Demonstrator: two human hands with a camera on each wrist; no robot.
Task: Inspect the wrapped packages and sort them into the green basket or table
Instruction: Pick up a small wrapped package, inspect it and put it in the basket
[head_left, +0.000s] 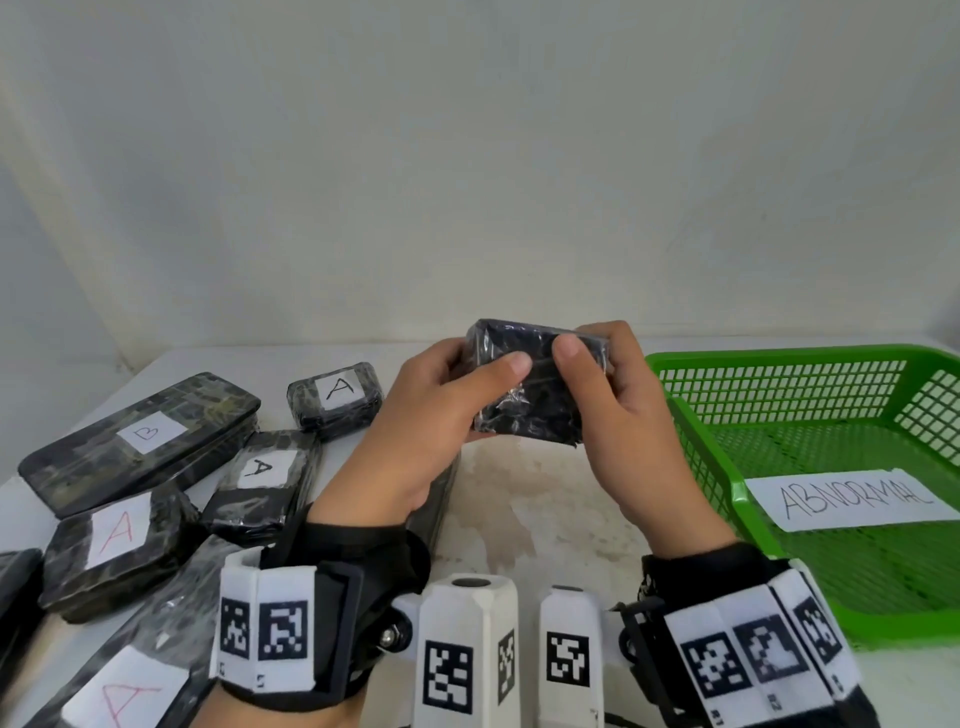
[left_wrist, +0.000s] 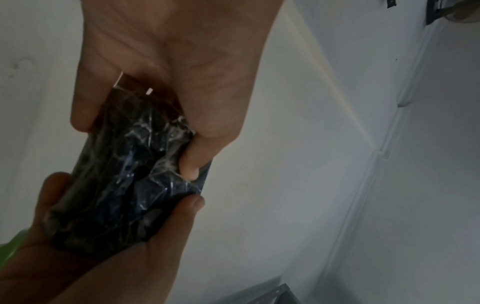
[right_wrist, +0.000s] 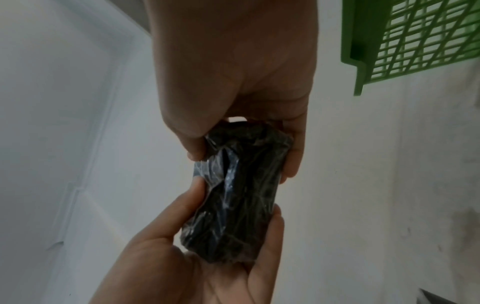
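Note:
A small black package (head_left: 530, 395) wrapped in crinkled clear film is held in the air above the table, between both hands. My left hand (head_left: 441, 410) grips its left end, thumb on the near face. My right hand (head_left: 618, 410) grips the right end, thumb pressed on the front too. No label shows on the side facing me. The left wrist view shows the package (left_wrist: 130, 185) pinched between thumb and fingers from both ends, and the right wrist view shows the same package (right_wrist: 239, 195). The green basket (head_left: 691, 431) stands at the right, with only an "ABNORMAL" paper (head_left: 852, 499) in it.
Several wrapped black packages lie on the white table (head_left: 545, 499) at the left: a long one labelled B (head_left: 140, 436) and smaller ones labelled A (head_left: 335, 395), (head_left: 262, 478), (head_left: 111, 551). A white wall rises just behind the table.

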